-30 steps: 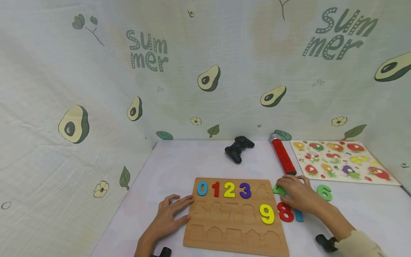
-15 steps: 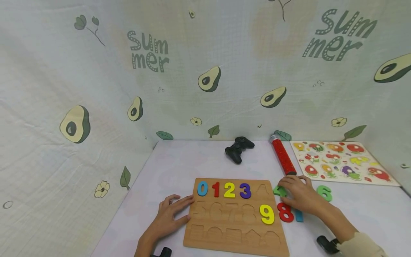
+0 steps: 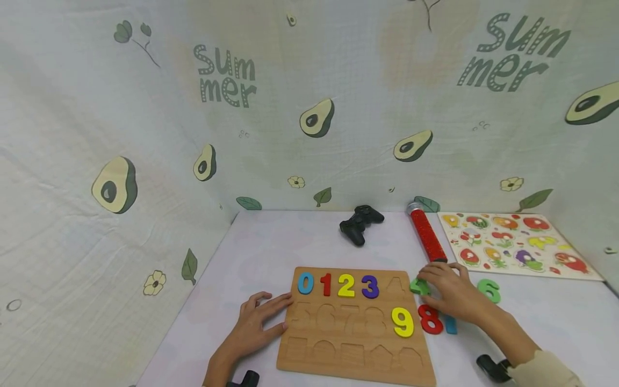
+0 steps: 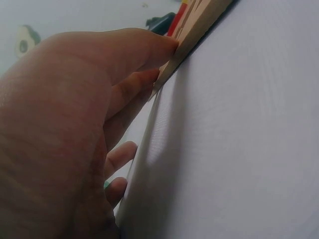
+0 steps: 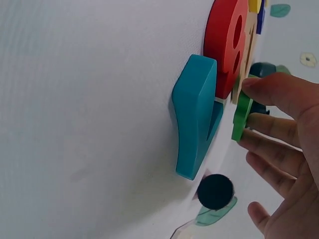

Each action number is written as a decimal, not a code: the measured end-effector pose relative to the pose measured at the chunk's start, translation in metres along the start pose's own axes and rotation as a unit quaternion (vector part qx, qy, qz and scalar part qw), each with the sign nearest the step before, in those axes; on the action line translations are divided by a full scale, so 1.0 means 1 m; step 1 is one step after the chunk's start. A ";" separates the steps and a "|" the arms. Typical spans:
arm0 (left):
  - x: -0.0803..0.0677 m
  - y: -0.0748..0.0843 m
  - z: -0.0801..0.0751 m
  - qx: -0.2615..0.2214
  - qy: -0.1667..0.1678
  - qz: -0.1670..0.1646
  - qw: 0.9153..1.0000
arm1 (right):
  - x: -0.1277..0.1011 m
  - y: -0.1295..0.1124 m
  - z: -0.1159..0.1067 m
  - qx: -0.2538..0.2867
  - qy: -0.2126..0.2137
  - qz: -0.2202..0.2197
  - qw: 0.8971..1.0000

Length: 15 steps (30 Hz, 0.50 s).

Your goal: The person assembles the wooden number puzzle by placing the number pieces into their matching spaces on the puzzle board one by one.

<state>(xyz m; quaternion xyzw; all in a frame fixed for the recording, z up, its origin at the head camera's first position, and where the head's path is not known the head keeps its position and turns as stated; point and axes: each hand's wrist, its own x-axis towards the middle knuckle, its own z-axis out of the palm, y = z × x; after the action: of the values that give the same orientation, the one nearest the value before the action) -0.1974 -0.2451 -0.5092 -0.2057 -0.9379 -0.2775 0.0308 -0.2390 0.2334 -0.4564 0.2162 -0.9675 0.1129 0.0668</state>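
A wooden number board [image 3: 353,349] lies flat with 0, 1, 2, 3 seated in its top row and a yellow 9 [image 3: 402,321] in the second row. My left hand [image 3: 263,317] rests with straight fingers against the board's left edge [image 4: 199,25]. My right hand [image 3: 447,293] is just right of the board. Its thumb and fingers [image 5: 271,87] pinch a green 4 [image 5: 242,115] that lies on the table beside the empty slot after the 3. A red 8 [image 3: 429,319], a teal 7 [image 5: 195,117] and a green 6 [image 3: 489,290] lie loose near that hand.
A black game controller [image 3: 361,223] and a red glitter tube [image 3: 427,236] lie behind the board. A fruit picture puzzle [image 3: 515,242] sits at the back right. Avocado-print cloth walls close off the left and rear.
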 end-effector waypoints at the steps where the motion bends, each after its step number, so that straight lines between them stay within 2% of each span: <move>1: 0.000 0.000 0.000 0.001 -0.001 0.000 1.000 | 0.000 -0.001 0.000 0.001 0.002 -0.002 1.000; 15: 0.000 -0.002 0.002 0.001 0.000 0.000 1.000 | 0.004 -0.007 0.000 0.007 -0.001 -0.015 1.000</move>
<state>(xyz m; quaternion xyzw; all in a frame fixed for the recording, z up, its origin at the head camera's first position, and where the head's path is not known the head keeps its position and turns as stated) -0.1984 -0.2456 -0.5118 -0.2055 -0.9382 -0.2768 0.0313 -0.2392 0.2260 -0.4543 0.2311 -0.9634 0.1189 0.0662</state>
